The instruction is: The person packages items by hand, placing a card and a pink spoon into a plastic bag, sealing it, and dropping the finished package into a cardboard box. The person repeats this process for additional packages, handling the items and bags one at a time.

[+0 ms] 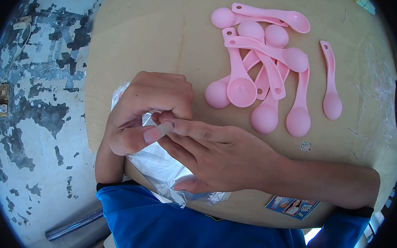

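Over tan table (158, 36) and flaking floor (37, 132), left hand (148, 111) and right hand (220, 156) pinch bag (160, 168).

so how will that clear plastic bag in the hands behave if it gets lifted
Probably floppy: the clear plastic bag crumples and sags over the table edge between the left hand and right hand. Likely very light, being thin see-through film. Its glossy surface may slip when pinched.

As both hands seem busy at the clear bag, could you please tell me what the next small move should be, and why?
Probably draw the fingertips apart to open the clear plastic bag. The left hand and right hand both pinch its upper edge at one spot, its mouth does not look open, and the pink spoons lie loose on the table, none in hand.
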### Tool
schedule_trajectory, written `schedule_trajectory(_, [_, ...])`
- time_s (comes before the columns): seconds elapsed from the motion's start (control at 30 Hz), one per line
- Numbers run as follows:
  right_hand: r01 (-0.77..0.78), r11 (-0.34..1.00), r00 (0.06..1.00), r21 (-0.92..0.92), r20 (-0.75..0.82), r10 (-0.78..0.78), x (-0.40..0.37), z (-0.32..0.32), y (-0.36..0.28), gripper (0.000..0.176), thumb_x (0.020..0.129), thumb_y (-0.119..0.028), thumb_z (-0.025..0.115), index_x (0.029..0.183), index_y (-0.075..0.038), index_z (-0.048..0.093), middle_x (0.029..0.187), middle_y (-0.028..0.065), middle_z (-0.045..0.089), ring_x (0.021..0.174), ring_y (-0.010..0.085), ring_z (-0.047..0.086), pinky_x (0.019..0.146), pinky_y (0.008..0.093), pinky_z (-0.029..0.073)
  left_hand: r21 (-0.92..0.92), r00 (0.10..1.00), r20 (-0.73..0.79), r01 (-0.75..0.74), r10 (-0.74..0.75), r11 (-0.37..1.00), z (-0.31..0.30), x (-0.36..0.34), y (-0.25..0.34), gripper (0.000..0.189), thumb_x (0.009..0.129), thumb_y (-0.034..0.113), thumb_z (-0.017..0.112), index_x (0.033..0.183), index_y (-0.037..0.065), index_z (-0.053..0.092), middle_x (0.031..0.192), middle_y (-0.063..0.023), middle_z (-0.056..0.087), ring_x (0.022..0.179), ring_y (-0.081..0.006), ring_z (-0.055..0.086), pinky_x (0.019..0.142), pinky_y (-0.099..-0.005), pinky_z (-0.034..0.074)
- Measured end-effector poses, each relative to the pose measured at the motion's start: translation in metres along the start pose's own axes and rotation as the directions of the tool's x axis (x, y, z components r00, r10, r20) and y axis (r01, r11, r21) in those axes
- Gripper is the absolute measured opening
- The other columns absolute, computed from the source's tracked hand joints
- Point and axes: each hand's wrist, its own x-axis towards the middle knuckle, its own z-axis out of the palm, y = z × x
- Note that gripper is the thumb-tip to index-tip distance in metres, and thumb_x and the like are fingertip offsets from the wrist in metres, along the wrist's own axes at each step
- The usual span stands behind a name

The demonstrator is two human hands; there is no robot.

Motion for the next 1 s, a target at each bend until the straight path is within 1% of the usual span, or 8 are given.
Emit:
schedule_trajectory(0.17, [-0.015,0.997,0.996,0.078,0.084,0.009,0.001,-0.009,0.005,0.073,0.094,-0.06,0.033,0.128,0.002,0.052,0.134,0.0136,0.053,0.133,0.0258,0.041,0.119,0.0436,0.013,0.037,0.993,-0.09,0.075,-0.072,0.996,0.003,0.003,0.0,0.05,0.086,0.045,0.042,0.068,0.0,0.053,0.058,-0.005,0.046,0.05,-0.0201,0.041,0.05,-0.0315,0.03])
schedule_trajectory(0.27, [-0.048,0.966,0.995,0.255,0.095,0.024,0.005,-0.014,0.01,0.07,0.092,-0.057,0.042,0.128,0.003,0.052,0.136,0.0165,0.05,0.131,0.0296,0.043,0.118,0.0488,0.014,0.124,0.944,-0.164,0.307,-0.286,0.944,-0.008,-0.002,0.003,0.066,0.095,0.055,0.03,0.069,-0.001,0.053,0.061,-0.0042,0.05,0.053,-0.0166,0.043,0.052,-0.0293,0.031])
schedule_trajectory(0.37, [-0.058,0.917,0.997,0.395,-0.018,0.07,0.004,-0.007,0.009,0.065,0.09,-0.052,0.05,0.122,0.004,0.056,0.132,0.0195,0.052,0.123,0.0329,0.049,0.116,0.0509,0.018,0.21,0.923,-0.331,0.272,-0.194,0.939,-0.016,0.0,0.006,0.064,0.1,0.051,0.027,0.069,0.0,0.051,0.06,-0.0019,0.046,0.056,-0.0131,0.039,0.054,-0.0283,0.031])
schedule_trajectory(0.47, [-0.077,0.906,0.997,0.417,0.016,0.077,0.007,-0.019,0.01,0.064,0.091,-0.052,0.051,0.122,0.004,0.056,0.133,0.0199,0.051,0.124,0.0327,0.048,0.116,0.0511,0.019,0.323,0.874,-0.472,0.291,-0.114,0.901,-0.039,-0.008,0.009,0.061,0.102,0.045,0.029,0.067,0.0,0.05,0.059,-0.0019,0.044,0.057,-0.013,0.037,0.055,-0.0289,0.031])
schedule_trajectory(0.57, [-0.249,0.814,0.968,0.525,0.15,0.2,0.015,-0.037,0.008,0.056,0.088,-0.043,0.062,0.124,-0.001,0.055,0.131,0.0172,0.051,0.119,0.0327,0.049,0.107,0.0485,0.032,0.35,0.823,-0.561,0.336,-0.091,0.874,-0.054,-0.016,0.004,0.06,0.102,0.044,0.032,0.065,-0.001,0.048,0.059,-0.0026,0.043,0.057,-0.013,0.037,0.056,-0.0293,0.032])
schedule_trajectory(0.6, [-0.308,0.758,0.951,0.575,0.176,0.253,0.015,-0.033,0.008,0.055,0.087,-0.042,0.064,0.123,-0.001,0.055,0.129,0.0175,0.052,0.117,0.0336,0.049,0.104,0.0466,0.035,0.351,0.809,-0.581,0.352,-0.094,0.868,-0.056,-0.019,0.0,0.06,0.103,0.043,0.032,0.065,-0.001,0.048,0.059,-0.003,0.042,0.057,-0.0131,0.038,0.056,-0.0295,0.033])
schedule_trajectory(0.63, [-0.268,0.769,0.956,0.58,0.062,0.286,0.014,-0.029,0.005,0.054,0.085,-0.039,0.068,0.121,-0.001,0.056,0.121,0.0177,0.053,0.11,0.0349,0.051,0.096,0.0427,0.04,0.35,0.805,-0.588,0.336,-0.075,0.874,-0.058,-0.019,-0.001,0.06,0.103,0.043,0.032,0.065,-0.001,0.047,0.058,-0.0032,0.042,0.057,-0.0131,0.038,0.056,-0.0295,0.033])
schedule_trajectory(1.0, [-0.309,0.802,0.951,0.512,0.14,0.277,0.016,-0.026,0.004,0.047,0.085,-0.037,0.067,0.116,-0.002,0.06,0.113,0.0164,0.054,0.108,0.0315,0.051,0.092,0.0416,0.038,0.358,0.783,-0.622,0.262,0.019,0.896,-0.037,-0.008,0.01,0.061,0.103,0.041,0.032,0.064,-0.001,0.051,0.057,-0.0023,0.044,0.053,-0.011,0.037,0.051,-0.028,0.03])
